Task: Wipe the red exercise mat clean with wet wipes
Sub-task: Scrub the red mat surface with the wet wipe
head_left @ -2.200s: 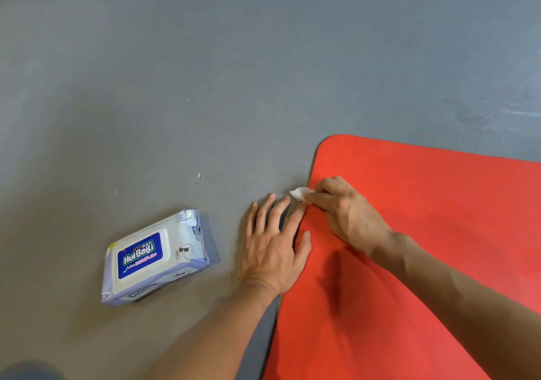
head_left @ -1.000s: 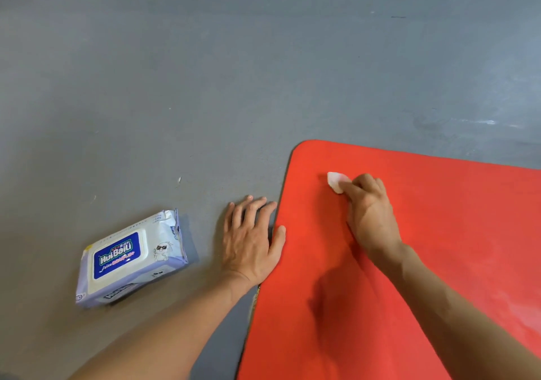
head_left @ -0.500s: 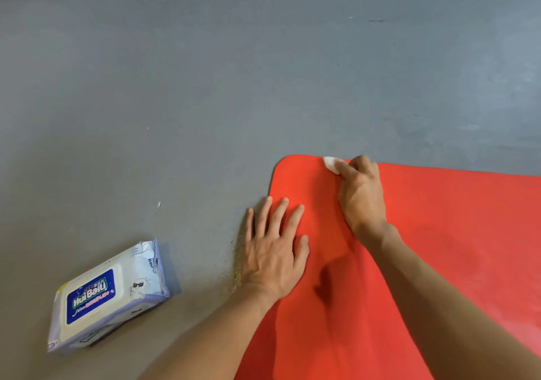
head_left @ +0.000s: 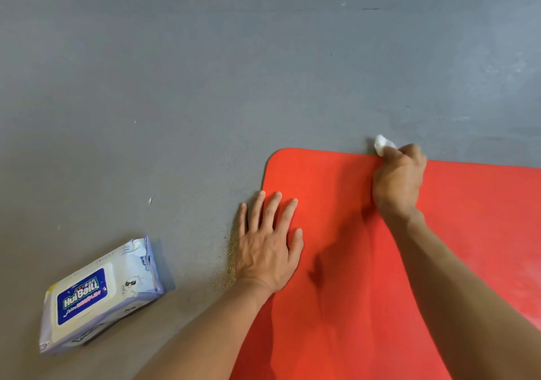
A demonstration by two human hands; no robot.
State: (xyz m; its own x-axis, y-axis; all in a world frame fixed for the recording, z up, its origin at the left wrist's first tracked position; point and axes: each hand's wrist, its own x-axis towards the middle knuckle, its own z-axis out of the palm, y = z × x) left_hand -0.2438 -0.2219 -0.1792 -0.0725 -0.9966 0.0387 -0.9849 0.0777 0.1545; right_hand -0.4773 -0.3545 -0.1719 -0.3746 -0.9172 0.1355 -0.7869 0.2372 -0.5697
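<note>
With the wet wipe [head_left: 382, 145] clamped in the right hand [head_left: 399, 179] at the far edge of the mat [head_left: 468, 218] and the left hand [head_left: 268, 246] pressed flat, fingers apart, floor grit risks being dragged back on.

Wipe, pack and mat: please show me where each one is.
wipe [head_left: 381, 144], head view, on the white wad ahead of the fingers
pack [head_left: 96, 297], head view, on its lid label
mat [head_left: 336, 306], head view, on bare red surface
</note>
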